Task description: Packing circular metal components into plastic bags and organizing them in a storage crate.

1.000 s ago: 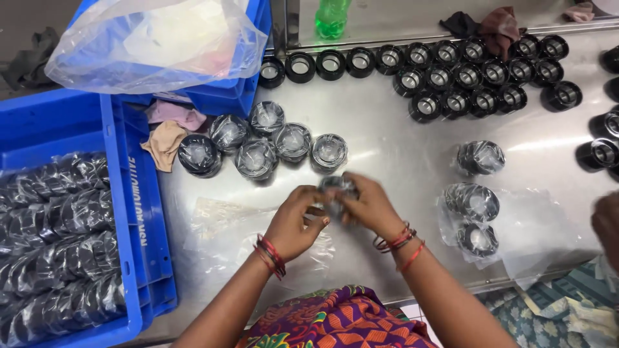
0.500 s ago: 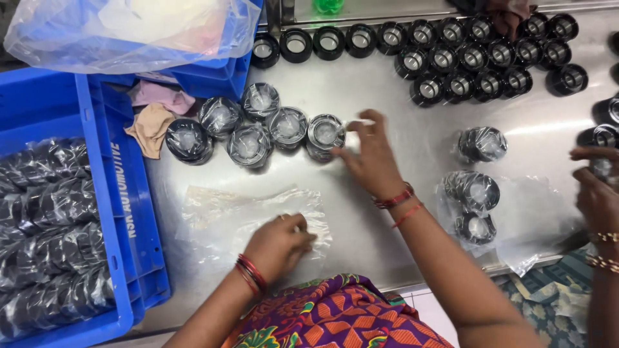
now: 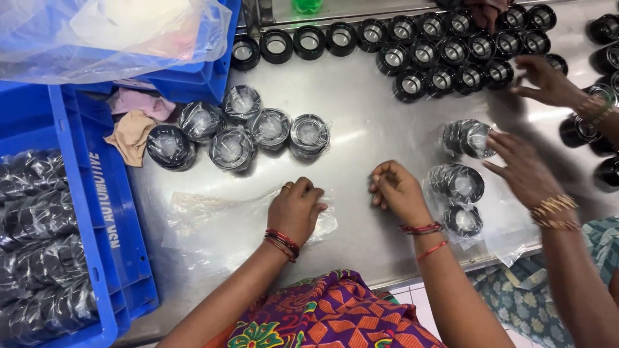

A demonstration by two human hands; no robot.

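Left hand: my left hand [image 3: 296, 209] rests loosely curled, knuckles up, on a stack of clear plastic bags [image 3: 213, 225] lying flat on the counter [image 3: 361, 122]; the fingertips seem to pinch the top sheet, though I cannot tell whether it is truly gripped.
Right hand: my right hand [image 3: 396, 190] hovers curled just over bare steel, holding nothing, apart from the left.
Wrapped pieces: six bagged black rings [image 3: 242, 132] sit touching each other, beyond the left hand.
Slip risk: the bags are thin and slick, so I judge two could lift together, or the whole stack could slide on the polished steel.
Crowding risk: a co-worker's hands [image 3: 525, 171] reach over the wrapped rings on the right [image 3: 461, 183], just beside my right hand; a bump could knock one off the near edge.
Unwrapped rows: bare black rings [image 3: 445, 48] stand in rows far back, near a second co-worker hand; a sweeping sleeve could roll them.
Crate: the blue crate [image 3: 71, 212] on the left holds bagged parts, well apart from the hands.
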